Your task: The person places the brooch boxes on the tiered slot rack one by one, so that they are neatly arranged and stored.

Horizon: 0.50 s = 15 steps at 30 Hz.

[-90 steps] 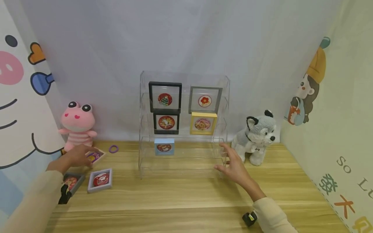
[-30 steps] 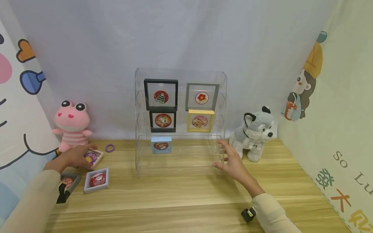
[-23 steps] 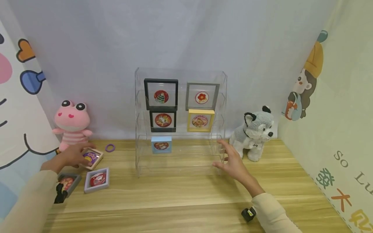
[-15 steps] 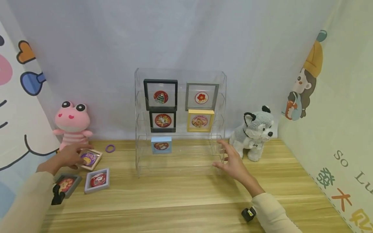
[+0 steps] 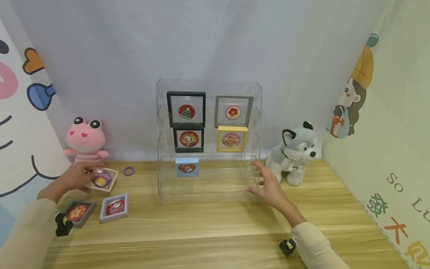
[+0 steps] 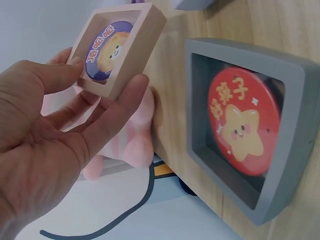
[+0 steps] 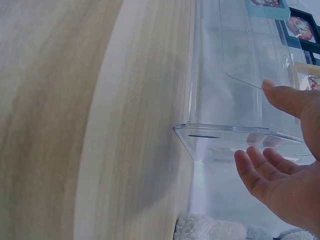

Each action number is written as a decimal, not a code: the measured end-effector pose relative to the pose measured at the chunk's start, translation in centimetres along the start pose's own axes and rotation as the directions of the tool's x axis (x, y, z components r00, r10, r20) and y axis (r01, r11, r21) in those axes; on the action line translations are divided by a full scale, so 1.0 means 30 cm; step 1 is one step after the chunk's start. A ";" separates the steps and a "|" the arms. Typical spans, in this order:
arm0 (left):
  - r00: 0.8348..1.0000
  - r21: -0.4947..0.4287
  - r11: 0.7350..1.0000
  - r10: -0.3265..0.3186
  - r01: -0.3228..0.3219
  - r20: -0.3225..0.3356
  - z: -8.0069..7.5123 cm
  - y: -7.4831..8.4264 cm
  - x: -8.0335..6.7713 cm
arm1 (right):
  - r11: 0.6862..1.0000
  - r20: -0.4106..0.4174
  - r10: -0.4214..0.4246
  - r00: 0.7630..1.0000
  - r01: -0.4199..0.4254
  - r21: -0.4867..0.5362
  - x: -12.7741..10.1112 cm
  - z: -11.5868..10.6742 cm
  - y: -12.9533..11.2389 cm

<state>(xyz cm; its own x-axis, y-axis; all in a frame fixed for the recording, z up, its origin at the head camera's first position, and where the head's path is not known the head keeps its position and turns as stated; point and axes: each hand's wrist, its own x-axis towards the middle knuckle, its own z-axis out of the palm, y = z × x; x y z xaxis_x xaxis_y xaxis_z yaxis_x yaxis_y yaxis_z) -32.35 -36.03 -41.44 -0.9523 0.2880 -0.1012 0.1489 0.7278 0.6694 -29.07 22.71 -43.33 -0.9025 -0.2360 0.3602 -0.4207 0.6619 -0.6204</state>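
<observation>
My left hand (image 5: 74, 177) pinches a small beige photo frame (image 6: 146, 46) between thumb and fingers. Inside that frame is a purple badge (image 6: 109, 50) with a yellow cartoon animal face; the frame is tilted toward the head camera. My right hand (image 5: 270, 189) is at the right end of a clear acrylic display rack (image 7: 225, 131), its thumb on the inner side and the relaxed fingers outside the end panel. On the table by the left hand lie a grey frame (image 6: 295, 115) with a red star badge and a lilac frame (image 5: 114, 208) with a red badge.
On the rack stand black frames (image 5: 186, 93), a grey-rimmed frame (image 5: 234, 98), a yellow frame (image 5: 232, 129) and a light blue frame (image 5: 187, 161). A pink frog plush (image 5: 85, 136) sits behind the left hand, a purple ring (image 5: 128, 171) near it, a husky plush (image 5: 292, 153) right of the rack.
My left hand has drawn the beige frame to the left and turned its face more toward the head camera. My right hand stays at the rack's end.
</observation>
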 end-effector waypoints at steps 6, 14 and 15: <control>0.998 -0.045 0.998 0.053 -0.054 -0.026 -0.010 0.009 -0.001 | 1.000 -0.006 0.000 1.000 0.000 -0.001 0.001 -0.001 0.004; 0.998 -0.035 0.999 0.024 -0.026 -0.056 -0.024 0.079 -0.020 | 1.000 -0.002 -0.002 1.000 0.002 0.000 0.003 0.004 0.006; 0.998 -0.029 0.999 0.024 -0.026 -0.065 -0.026 0.091 -0.024 | 1.000 -0.002 -0.002 1.000 0.002 0.000 0.003 0.005 0.005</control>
<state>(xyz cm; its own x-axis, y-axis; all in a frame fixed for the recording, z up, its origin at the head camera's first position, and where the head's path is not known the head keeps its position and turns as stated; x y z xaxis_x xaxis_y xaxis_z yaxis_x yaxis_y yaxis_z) -31.47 -34.72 -38.96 -0.9637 0.2645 -0.0371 0.1660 0.7016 0.6929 -29.22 22.69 -43.50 -0.9015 -0.2360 0.3628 -0.4226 0.6613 -0.6198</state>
